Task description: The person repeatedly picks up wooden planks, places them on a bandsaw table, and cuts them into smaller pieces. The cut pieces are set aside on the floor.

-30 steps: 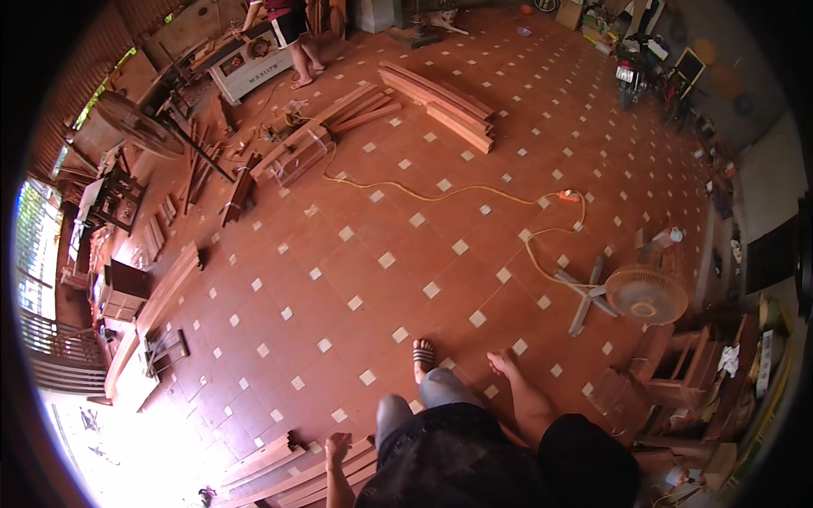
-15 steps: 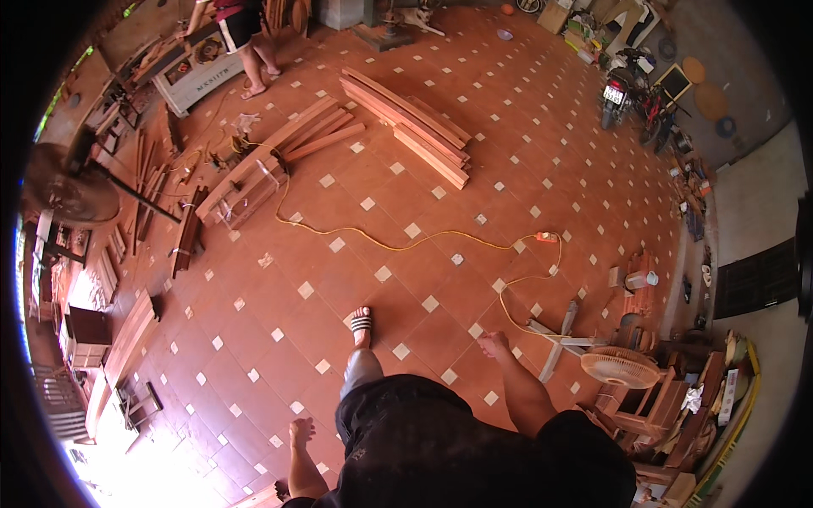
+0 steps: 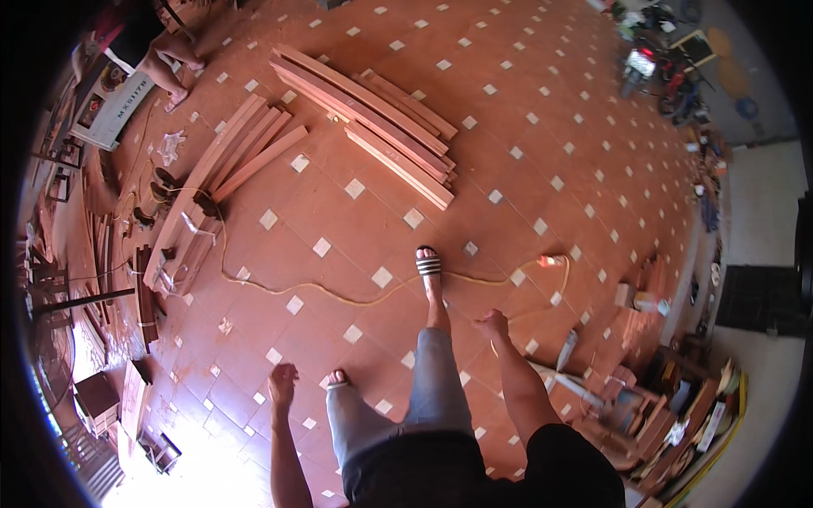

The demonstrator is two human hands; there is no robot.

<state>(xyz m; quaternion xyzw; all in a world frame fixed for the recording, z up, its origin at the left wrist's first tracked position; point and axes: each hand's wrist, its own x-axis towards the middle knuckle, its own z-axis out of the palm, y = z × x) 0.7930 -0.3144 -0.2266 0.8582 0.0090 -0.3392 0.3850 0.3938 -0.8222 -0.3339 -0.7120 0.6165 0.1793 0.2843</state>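
Observation:
My left hand (image 3: pixel 284 383) hangs above the tiled floor, left of my legs. Its fingers are loosely bent and apart, and nothing shows in it. Over to the right, my right hand (image 3: pixel 493 325) is held out with its fingers curled in; I see nothing in it. Beneath and beyond that hand runs a yellow extension cord (image 3: pixel 368 302), ending near an orange socket block (image 3: pixel 552 261). My striped sandal (image 3: pixel 428 266) is planted at the cord, one leg ahead of the other. Farther off lies a stack of long reddish timber beams (image 3: pixel 373 118). Neither hand touches anything.
A second timber pile (image 3: pixel 241 157) lies to the left, with a power tool (image 3: pixel 152 199) beside it. A person (image 3: pixel 161 63) stands near a white-sided machine bench (image 3: pixel 110 110) at far left. Crossed grey legs (image 3: pixel 572 381) and wood scraps crowd the right. A motorbike (image 3: pixel 641 63) is parked far right.
I have stepped forward; the timber stacks and cord are closer, and the view has shifted. My other foot now leads at the cord. Both arms have swung, with the hands still empty.

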